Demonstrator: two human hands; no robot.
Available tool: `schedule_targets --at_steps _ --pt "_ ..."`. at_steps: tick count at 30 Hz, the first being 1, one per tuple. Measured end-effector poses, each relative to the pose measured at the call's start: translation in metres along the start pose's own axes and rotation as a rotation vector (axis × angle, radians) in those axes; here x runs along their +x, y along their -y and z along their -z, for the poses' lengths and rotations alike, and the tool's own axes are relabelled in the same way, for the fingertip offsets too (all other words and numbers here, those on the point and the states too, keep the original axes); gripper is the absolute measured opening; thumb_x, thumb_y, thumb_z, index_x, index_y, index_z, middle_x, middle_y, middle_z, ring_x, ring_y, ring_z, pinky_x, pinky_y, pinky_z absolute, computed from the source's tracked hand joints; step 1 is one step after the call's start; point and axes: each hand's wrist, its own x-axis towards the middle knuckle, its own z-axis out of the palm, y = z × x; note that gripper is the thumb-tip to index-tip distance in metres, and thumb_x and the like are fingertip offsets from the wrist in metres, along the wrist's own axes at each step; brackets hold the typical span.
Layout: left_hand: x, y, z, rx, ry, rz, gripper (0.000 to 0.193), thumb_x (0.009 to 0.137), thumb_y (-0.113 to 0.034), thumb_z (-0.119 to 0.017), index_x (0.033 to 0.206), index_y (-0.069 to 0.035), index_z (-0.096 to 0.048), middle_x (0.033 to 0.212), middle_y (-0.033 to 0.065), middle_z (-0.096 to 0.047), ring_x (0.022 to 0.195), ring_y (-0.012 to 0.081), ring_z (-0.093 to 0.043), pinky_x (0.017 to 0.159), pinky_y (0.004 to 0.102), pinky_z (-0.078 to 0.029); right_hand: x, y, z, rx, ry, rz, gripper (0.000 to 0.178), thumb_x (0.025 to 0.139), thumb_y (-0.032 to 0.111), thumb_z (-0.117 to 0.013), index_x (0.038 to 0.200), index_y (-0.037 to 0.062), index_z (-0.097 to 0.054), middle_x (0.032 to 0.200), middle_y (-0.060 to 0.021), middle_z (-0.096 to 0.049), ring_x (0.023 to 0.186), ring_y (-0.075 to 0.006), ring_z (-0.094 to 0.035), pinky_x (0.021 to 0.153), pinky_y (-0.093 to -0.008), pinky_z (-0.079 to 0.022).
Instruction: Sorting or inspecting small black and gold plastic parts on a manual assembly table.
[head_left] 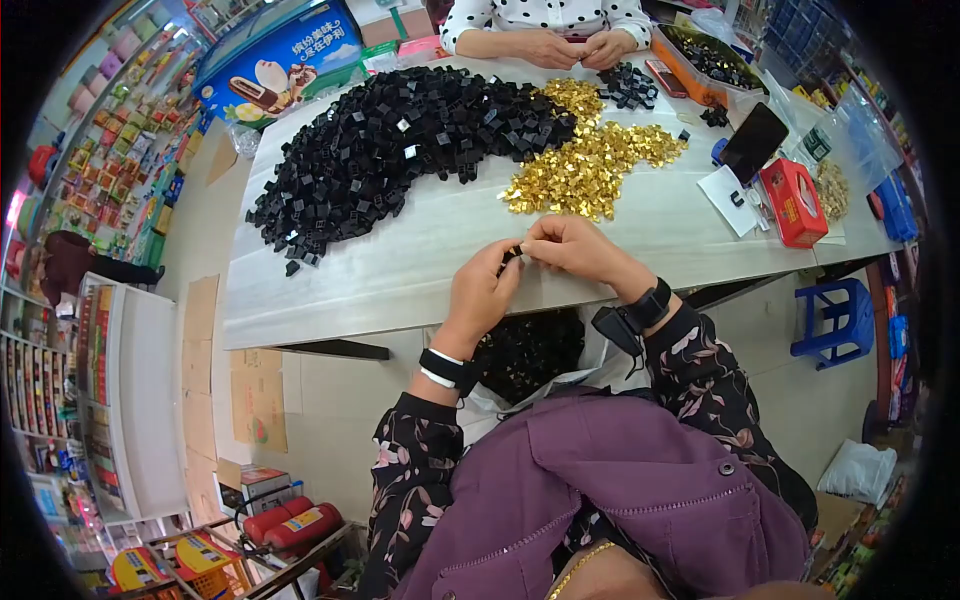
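Near the front edge of the table my left hand (480, 292) is closed around a small black plastic piece (511, 255). My right hand (574, 248) meets it there in a pinch, its fingertips touching the black piece's end; whatever lies between them is too small to make out. Just beyond my hands spreads a pile of small shiny gold clips (600, 165). A large heap of small square black plastic pieces (370, 140) covers the left and back of the table. Below the table edge, between my forearms, an open white bag holds many dark pieces (530, 355).
Across the table (400, 285) are a co-worker's hands (575, 50), beside a small pile of black pieces (630, 87). At right stand an orange bin (690, 62), a propped phone (755, 142) and a red box (793, 204). A blue stool (835, 322) stands on the floor.
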Motion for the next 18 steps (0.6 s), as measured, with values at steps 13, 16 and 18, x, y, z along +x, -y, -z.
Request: schedule_targets --at_steps 13,16,18 --pt "-0.002 0.005 -0.002 -0.164 -0.058 0.000 0.023 0.088 -0.006 -0.052 0.111 0.000 -0.056 0.087 0.0056 -0.064 0.064 0.0076 -0.055 0.058 0.0209 -0.046 0.004 0.011 0.001 0.115 0.110 -0.146 0.019 0.086 0.027 -0.062 0.082 0.0087 -0.061 0.072 0.0040 -0.057 0.064 -0.0034 -0.050 0.055 -0.0187 -0.040" --pt "-0.003 -0.004 0.000 -0.362 -0.025 0.077 0.024 0.089 -0.006 -0.051 0.112 0.000 -0.056 0.088 0.0048 -0.064 0.063 0.0061 -0.054 0.057 0.0199 -0.046 0.002 0.013 0.003 0.195 0.108 -0.156 0.017 0.085 0.027 -0.062 0.082 0.0103 -0.061 0.073 0.0051 -0.057 0.066 -0.0027 -0.050 0.057 -0.0179 -0.040" --pt "-0.003 -0.005 -0.001 -0.353 -0.022 0.087 0.024 0.090 -0.006 -0.051 0.113 0.000 -0.055 0.088 0.0049 -0.064 0.063 0.0059 -0.054 0.057 0.0197 -0.045 0.001 0.014 0.005 0.219 0.135 -0.157 0.016 0.085 0.027 -0.062 0.082 0.0112 -0.061 0.074 0.0056 -0.057 0.067 -0.0025 -0.050 0.059 -0.0175 -0.039"
